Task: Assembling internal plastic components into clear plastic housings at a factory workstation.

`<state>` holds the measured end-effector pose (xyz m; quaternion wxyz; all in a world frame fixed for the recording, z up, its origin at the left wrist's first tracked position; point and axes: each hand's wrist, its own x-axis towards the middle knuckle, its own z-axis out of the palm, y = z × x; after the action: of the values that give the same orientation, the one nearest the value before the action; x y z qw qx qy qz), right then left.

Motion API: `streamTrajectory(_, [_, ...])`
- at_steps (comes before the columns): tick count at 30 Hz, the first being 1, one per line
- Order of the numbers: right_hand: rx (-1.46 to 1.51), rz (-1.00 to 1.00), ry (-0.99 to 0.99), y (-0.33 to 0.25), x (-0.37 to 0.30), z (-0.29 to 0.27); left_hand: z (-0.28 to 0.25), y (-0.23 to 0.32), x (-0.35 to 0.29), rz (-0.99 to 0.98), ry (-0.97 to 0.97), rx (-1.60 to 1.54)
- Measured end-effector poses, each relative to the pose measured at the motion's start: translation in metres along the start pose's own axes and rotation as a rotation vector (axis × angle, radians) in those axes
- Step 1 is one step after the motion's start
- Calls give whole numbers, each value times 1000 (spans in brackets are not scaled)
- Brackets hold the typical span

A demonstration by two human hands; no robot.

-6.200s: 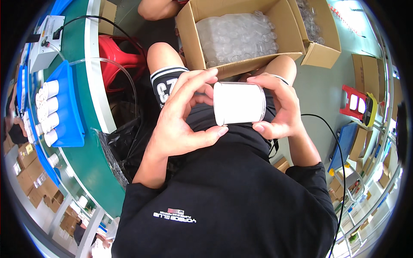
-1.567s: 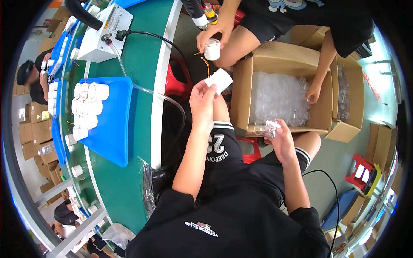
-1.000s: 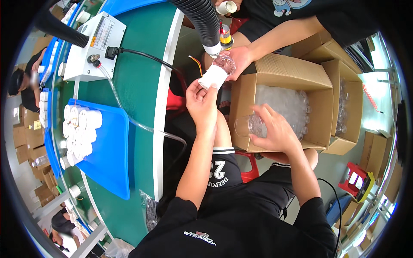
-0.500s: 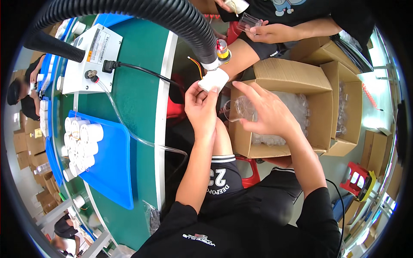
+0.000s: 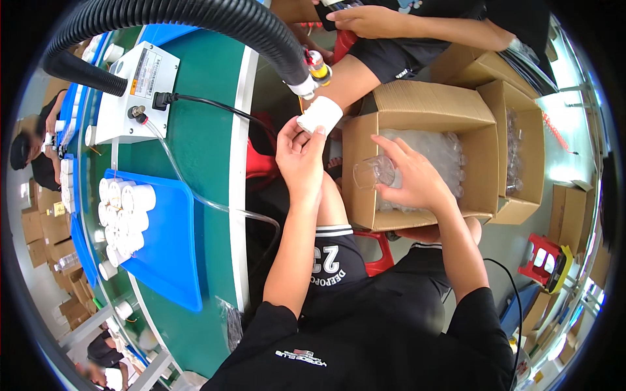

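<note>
My left hand [image 5: 301,151] grips a white cylinder [image 5: 322,115] by its lower side, fingers and thumb pressed on it. A short coloured wire shows at its left end. Just above the cylinder hangs the pale nozzle [image 5: 304,87] of a black corrugated hose [image 5: 215,19], with a yellow and red fitting [image 5: 318,68] beside it. My right hand [image 5: 420,174] has thumb and fingers around a clear plastic cup [image 5: 373,173], tilted on its side. That cup is over the near edge of an open cardboard box [image 5: 360,146].
Clear cups in plastic [image 5: 427,153] fill the box, and a second box [image 5: 521,163] adjoins it. On the green bench [image 5: 215,143] stand a white machine [image 5: 140,91] and a blue tray [image 5: 179,260] with several white cylinders. A co-worker's arm [image 5: 424,27] reaches in above.
My right hand and the cup have shifted slightly right, over the box. The white cylinder in my left hand now sits a little left. The co-worker's hands moved up and left.
</note>
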<state>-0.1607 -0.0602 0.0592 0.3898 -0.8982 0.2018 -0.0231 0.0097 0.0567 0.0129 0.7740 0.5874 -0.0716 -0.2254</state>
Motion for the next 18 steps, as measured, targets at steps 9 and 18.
streamTrajectory(9, [1014, 71, 256, 38, -155, -12, -31, 56, -128, -182, -664, -74])
streamTrajectory(18, [903, -175, 278, -3, -225, -52, -16, 109, -178, 58, -1308, 478])
